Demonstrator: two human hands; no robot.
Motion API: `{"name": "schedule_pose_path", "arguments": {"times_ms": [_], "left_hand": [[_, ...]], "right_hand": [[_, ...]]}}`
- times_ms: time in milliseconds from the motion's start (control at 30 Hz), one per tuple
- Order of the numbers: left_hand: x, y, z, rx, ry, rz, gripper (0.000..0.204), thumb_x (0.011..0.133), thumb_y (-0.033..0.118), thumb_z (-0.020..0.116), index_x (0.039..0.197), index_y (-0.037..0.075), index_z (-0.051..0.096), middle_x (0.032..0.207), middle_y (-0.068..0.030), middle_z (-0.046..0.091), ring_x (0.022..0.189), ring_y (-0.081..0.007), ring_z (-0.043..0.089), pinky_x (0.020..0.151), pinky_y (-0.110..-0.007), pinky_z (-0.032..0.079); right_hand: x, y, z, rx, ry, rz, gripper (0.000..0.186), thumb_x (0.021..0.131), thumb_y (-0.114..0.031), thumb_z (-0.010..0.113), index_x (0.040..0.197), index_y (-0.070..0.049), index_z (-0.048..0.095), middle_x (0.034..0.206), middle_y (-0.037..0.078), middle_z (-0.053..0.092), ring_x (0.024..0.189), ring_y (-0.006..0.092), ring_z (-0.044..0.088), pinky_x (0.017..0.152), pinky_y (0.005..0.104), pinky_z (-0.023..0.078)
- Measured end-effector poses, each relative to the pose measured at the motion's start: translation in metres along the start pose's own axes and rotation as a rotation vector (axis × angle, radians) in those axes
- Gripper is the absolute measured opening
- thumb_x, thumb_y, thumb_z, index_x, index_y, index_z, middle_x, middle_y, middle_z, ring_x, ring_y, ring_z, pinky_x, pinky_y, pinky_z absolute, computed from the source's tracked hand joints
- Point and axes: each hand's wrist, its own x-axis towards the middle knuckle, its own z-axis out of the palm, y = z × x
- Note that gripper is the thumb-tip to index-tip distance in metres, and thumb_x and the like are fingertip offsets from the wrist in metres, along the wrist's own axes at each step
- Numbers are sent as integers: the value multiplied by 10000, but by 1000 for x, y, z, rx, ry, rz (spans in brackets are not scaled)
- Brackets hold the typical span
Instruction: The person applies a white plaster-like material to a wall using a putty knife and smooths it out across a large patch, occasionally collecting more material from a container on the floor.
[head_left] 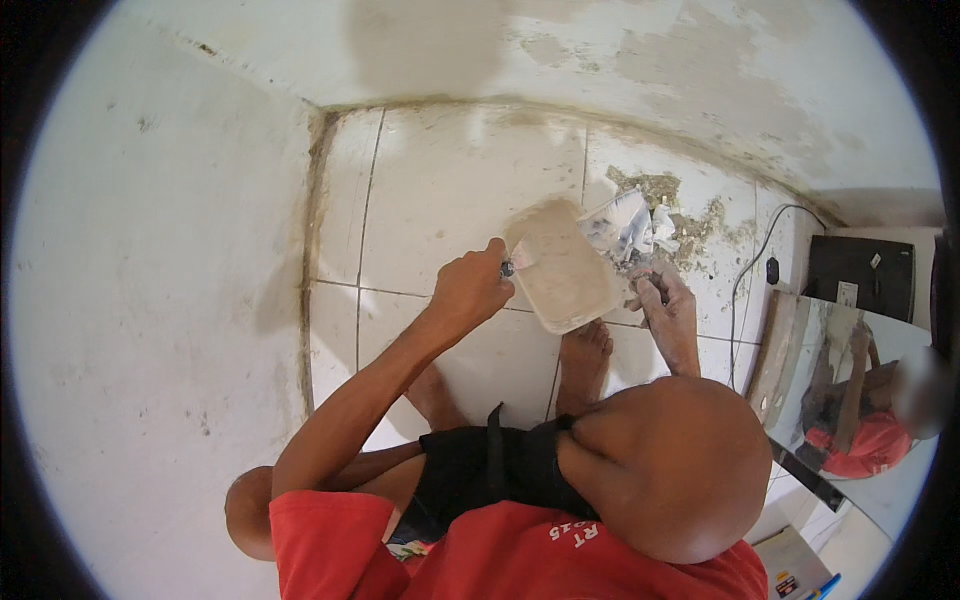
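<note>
My left hand (472,290) is closed on the handle of a small scraper (520,256), its light blade over a shallow, rounded-rectangle tray (575,275) smeared with beige paste. My right hand (668,305), dusted pale, has curled fingers at a small dark thing I cannot make out, right of the tray. Just above that hand lies a white, crumpled-looking piece (615,222) with grey-blue smudges, beside crumbly debris (712,220) on the tiles.
White tiled floor (430,180) meets stained walls (150,250) at left and top. My bare foot (583,355) is below the tray. At right are a dark cable (750,265), a black panel (860,270) and a leaning mirror (850,410) reflecting a person in red.
</note>
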Motion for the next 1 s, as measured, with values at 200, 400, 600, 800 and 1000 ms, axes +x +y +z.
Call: {"name": "schedule_pose_path", "arguments": {"times_ms": [200, 400, 600, 800, 1000], "left_hand": [[23, 22, 1, 130, 6, 83, 298, 778, 172, 654, 1011, 12, 561, 772, -202, 694, 732, -400, 688, 670, -510, 536], [23, 31, -1, 171, -19, 188, 299, 749, 155, 672, 999, 17, 584, 790, -207, 698, 753, -396, 692, 670, -500, 545], [21, 24, 13, 34, -64, 118, 308, 758, 163, 680, 1019, 29, 587, 793, -206, 697, 775, -405, 689, 693, -503, 538], [18, 37, 19, -130, -93, 71, 334, 770, 183, 689, 1039, 14, 586, 823, -225, 700, 810, -419, 687, 733, -503, 535], [22, 33, 43, -244, -67, 22, 368, 756, 198, 697, 1044, 7, 573, 866, -233, 701, 856, -431, 687, 765, -516, 540]], "right_hand": [[-10, 13, 4, 11, 10, 33, 239, 1006, -180, 565, 1191, -40, 626, 991, 20, 677, 753, 74, 603, 593, 221, 456], [-19, 24, 4, 76, 79, 46, 285, 1007, -191, 580, 1246, -41, 621, 924, 14, 661, 756, 78, 595, 592, 232, 462], [-22, 31, 6, 145, 84, 11, 318, 1009, -213, 580, 1262, -23, 612, 975, 28, 678, 757, 82, 603, 581, 228, 461], [-20, 37, 3, 179, 115, 36, 305, 1015, -198, 581, 1248, -4, 604, 1043, 45, 663, 743, 78, 598, 563, 202, 449], [-21, 36, 6, 244, 169, 20, 284, 1015, -197, 577, 1215, 0, 617, 1017, 71, 664, 742, 83, 610, 552, 212, 459]]}}
